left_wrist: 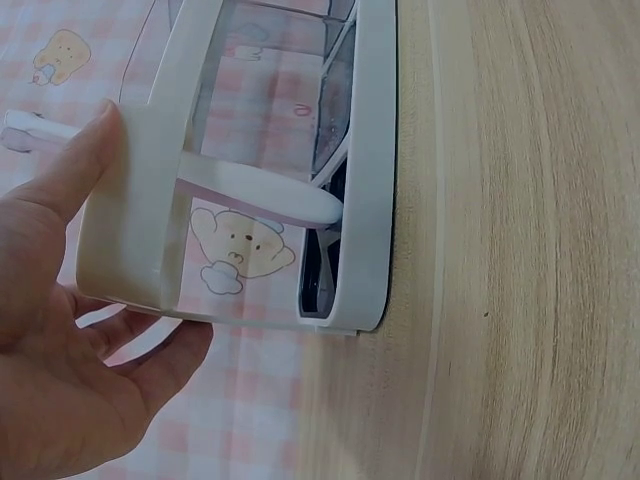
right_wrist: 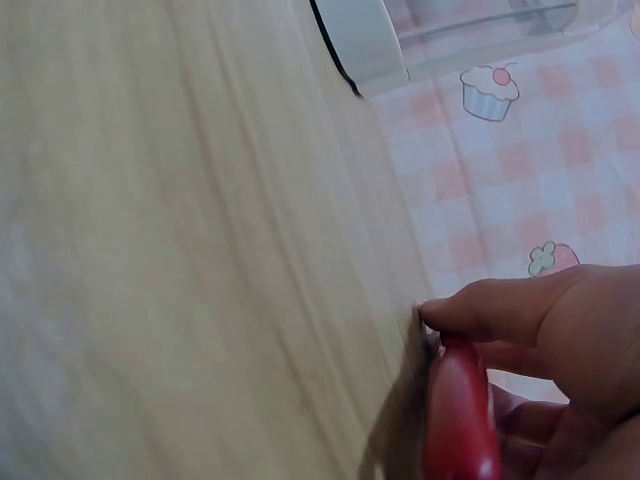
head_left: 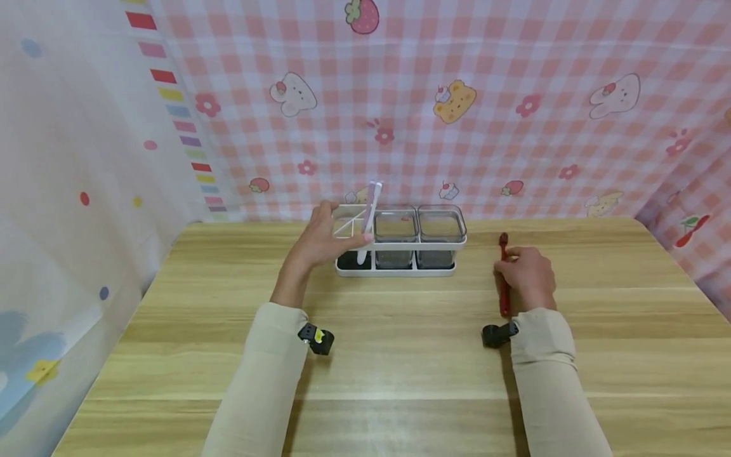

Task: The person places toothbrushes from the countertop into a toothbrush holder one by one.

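Note:
In the head view, my left hand point(head_left: 328, 238) grips the left end of a white rack point(head_left: 405, 246) with clear cups. The left wrist view shows the thumb on the front of its upper rim and the other fingers round the back. A white-and-lilac toothbrush point(head_left: 372, 206) leans upright in the left compartment, its lower end near the dark base. To the right of the rack, my right hand point(head_left: 528, 273) holds a slim red toothbrush point(head_left: 504, 298) between thumb and fingers. Its dark head points to the back; whether it touches the table cannot be told.
Two square clear cups, the middle cup point(head_left: 395, 225) and the right cup point(head_left: 441, 223), sit in the rack. The wooden table point(head_left: 400, 362) ends at a pink checked cloth point(head_left: 342, 139) close behind the rack. A white dotted cloth point(head_left: 91, 158) hangs on the left.

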Motion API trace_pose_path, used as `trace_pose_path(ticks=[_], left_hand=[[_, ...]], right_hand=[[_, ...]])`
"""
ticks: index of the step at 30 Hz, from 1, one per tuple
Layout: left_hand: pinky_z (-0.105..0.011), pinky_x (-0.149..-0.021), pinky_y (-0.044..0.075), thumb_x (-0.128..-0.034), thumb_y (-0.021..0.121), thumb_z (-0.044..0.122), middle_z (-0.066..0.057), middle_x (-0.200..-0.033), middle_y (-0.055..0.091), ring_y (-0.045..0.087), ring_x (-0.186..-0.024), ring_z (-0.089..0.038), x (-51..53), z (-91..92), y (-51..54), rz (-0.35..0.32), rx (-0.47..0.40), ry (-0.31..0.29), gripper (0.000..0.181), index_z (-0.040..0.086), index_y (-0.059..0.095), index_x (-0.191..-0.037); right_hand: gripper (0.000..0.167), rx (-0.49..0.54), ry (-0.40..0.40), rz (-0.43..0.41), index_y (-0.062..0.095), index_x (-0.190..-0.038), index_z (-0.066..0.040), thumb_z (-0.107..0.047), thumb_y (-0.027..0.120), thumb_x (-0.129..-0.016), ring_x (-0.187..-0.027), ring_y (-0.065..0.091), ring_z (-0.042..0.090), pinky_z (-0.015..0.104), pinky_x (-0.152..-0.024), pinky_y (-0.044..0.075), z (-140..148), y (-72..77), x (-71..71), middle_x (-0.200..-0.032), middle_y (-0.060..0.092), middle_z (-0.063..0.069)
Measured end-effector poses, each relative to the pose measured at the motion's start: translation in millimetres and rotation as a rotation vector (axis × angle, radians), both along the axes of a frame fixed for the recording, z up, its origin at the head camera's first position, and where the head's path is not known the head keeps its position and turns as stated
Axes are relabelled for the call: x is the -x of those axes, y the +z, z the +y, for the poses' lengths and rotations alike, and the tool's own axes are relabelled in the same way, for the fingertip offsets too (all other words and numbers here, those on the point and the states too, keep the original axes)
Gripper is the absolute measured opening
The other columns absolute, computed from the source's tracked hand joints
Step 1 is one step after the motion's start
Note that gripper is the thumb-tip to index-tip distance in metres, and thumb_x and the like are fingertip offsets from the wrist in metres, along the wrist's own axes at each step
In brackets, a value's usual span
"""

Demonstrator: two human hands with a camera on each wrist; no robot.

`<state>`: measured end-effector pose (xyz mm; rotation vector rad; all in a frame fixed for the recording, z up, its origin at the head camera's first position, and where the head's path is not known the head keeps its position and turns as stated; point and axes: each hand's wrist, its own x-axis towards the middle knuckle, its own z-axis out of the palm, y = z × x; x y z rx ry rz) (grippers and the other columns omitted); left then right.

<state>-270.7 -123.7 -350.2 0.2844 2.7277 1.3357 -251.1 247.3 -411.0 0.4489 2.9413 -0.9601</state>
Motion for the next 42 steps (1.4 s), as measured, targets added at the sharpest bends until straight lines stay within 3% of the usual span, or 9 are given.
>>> trace_pose_path(ticks=[5,8,12,15,19,24,30,35,42], left_hand=[[-0.056,-0.112,0.033,-0.0847,0.082,0.044,-0.021,-0.152,0.031,0.038,-0.134,-0.037,0.3,-0.2,-0.4,0.007,0.000,0.007,0.099,0.006,0.024,-0.156],[-0.057,-0.112,0.033,-0.0849,0.081,0.044,-0.021,-0.152,0.030,0.038,-0.135,-0.037,0.3,-0.8,-0.4,0.007,0.000,0.011,0.099,0.006,0.024,-0.156],[-0.057,-0.112,0.033,-0.0849,0.081,0.044,-0.022,-0.152,0.030,0.038,-0.134,-0.037,-0.3,-0.1,0.3,-0.004,-0.010,0.007,0.099,0.006,0.024,-0.156],[-0.057,-0.112,0.033,-0.0848,0.082,0.043,-0.021,-0.151,0.031,0.038,-0.134,-0.037,-1.1,-0.7,0.7,-0.008,-0.015,0.009,0.099,0.007,0.024,-0.157],[-0.057,-0.112,0.032,-0.0847,0.082,0.042,-0.021,-0.152,0.031,0.037,-0.136,-0.037,-0.9,-0.3,1.0,0.003,-0.029,0.002,0.099,0.006,0.024,-0.157],[-0.056,-0.112,0.033,-0.0847,0.082,0.042,-0.022,-0.151,0.031,0.037,-0.136,-0.038,-0.3,0.3,0.9,0.007,-0.023,-0.003,0.099,0.005,0.024,-0.156],[-0.056,-0.112,0.033,-0.0849,0.081,0.042,-0.022,-0.151,0.032,0.037,-0.135,-0.038,-0.6,-0.7,0.4,0.002,-0.020,0.008,0.099,0.003,0.024,-0.155],[-0.056,-0.112,0.033,-0.0842,0.082,0.042,-0.021,-0.149,0.033,0.038,-0.133,-0.038,0.3,-0.7,-1.7,0.000,-0.032,0.009,0.098,0.004,0.026,-0.155],[-0.055,-0.111,0.034,-0.0837,0.082,0.043,-0.021,-0.150,0.033,0.039,-0.133,-0.037,0.5,-0.7,-1.2,-0.006,-0.030,0.015,0.098,0.005,0.026,-0.155]], right_hand=[[0.045,0.047,-0.032,0.073,0.067,-0.129,0.000,-0.020,0.062,-0.088,-0.108,0.058,0.046,0.049,-0.084,0.049,3.8,-4.1,-2.8,-0.124,0.066,0.026],[0.047,0.116,-0.074,0.089,0.066,-0.132,-0.002,-0.021,0.063,-0.089,-0.106,0.061,0.040,0.039,-0.081,0.050,6.1,-5.5,-3.4,-0.124,0.067,0.023],[0.047,0.368,-0.160,0.069,0.061,-0.136,-0.001,-0.016,0.064,-0.091,-0.080,0.068,0.017,0.025,-0.066,0.054,9.2,-4.7,-4.0,-0.109,0.069,0.017],[0.052,0.585,-0.220,0.058,0.053,-0.143,0.000,-0.011,0.064,-0.094,-0.061,0.064,0.005,0.026,-0.055,0.057,9.1,-3.6,-3.1,-0.089,0.065,0.000],[0.054,0.759,-0.257,0.079,0.046,-0.147,0.000,-0.008,0.062,-0.097,-0.057,0.062,0.004,0.027,-0.052,0.056,8.8,-2.2,-2.8,-0.071,0.062,-0.009],[0.047,0.916,-0.297,0.092,0.046,-0.144,-0.006,-0.009,0.062,-0.100,-0.059,0.063,0.007,0.026,-0.050,0.055,8.2,1.7,-3.5,-0.070,0.065,-0.004],[0.030,0.978,-0.280,0.144,0.046,-0.124,-0.013,-0.009,0.063,-0.099,-0.061,0.066,0.009,0.026,-0.050,0.055,5.2,6.1,0.1,-0.081,0.065,-0.001],[0.028,0.995,-0.258,0.147,0.045,-0.120,-0.016,-0.007,0.061,-0.099,-0.070,0.065,0.010,0.026,-0.054,0.057,1.1,10.1,1.0,-0.098,0.056,0.006],[0.026,1.015,-0.211,0.182,0.043,-0.116,-0.020,-0.009,0.061,-0.100,-0.075,0.062,0.011,0.025,-0.058,0.058,-6.4,22.6,0.8,-0.102,0.050,0.006]])
